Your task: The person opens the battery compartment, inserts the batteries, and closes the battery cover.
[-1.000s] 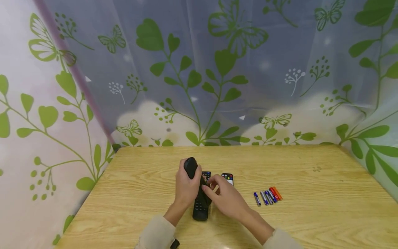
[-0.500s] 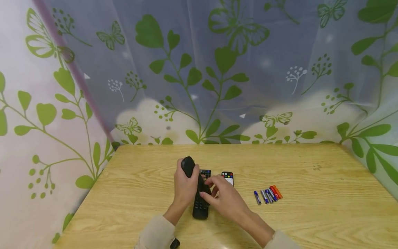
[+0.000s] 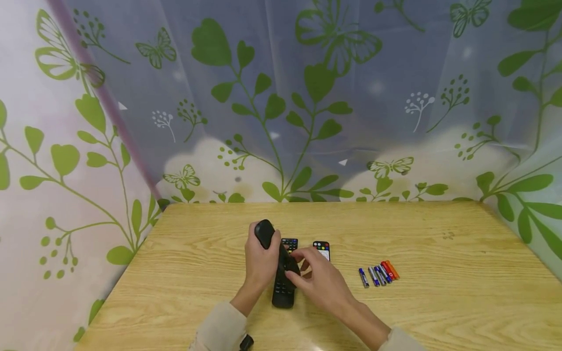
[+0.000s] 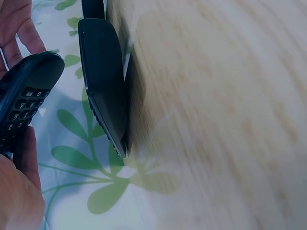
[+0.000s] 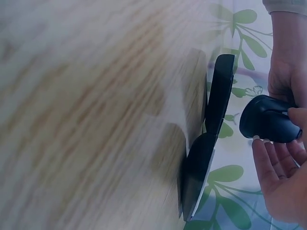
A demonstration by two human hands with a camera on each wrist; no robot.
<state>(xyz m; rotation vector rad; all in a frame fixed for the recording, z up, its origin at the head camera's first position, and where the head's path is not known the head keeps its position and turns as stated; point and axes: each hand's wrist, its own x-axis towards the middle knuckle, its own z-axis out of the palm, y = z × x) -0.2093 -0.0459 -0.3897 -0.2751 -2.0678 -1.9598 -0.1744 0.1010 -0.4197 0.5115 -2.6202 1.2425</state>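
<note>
My left hand grips a black remote control raised above the table and tilted. My right hand is at its lower end, thumb on one side and fingertips on the other, pinching it in the right wrist view. Number keys show on the held remote in the left wrist view. Under the hands, a second black remote lies on the table, partly covered. A third remote with coloured buttons and a white patch lies behind my right hand, which hides its near part.
Several batteries, blue-silver and orange-red, lie in a loose row on the wooden table to the right. A small black piece sits beside my left sleeve. A leaf-patterned curtain hangs behind the table and along its sides.
The held remote and my left hand have shifted slightly left and up in the head view. My right thumb and fingers have moved a little at the remote's lower end.
</note>
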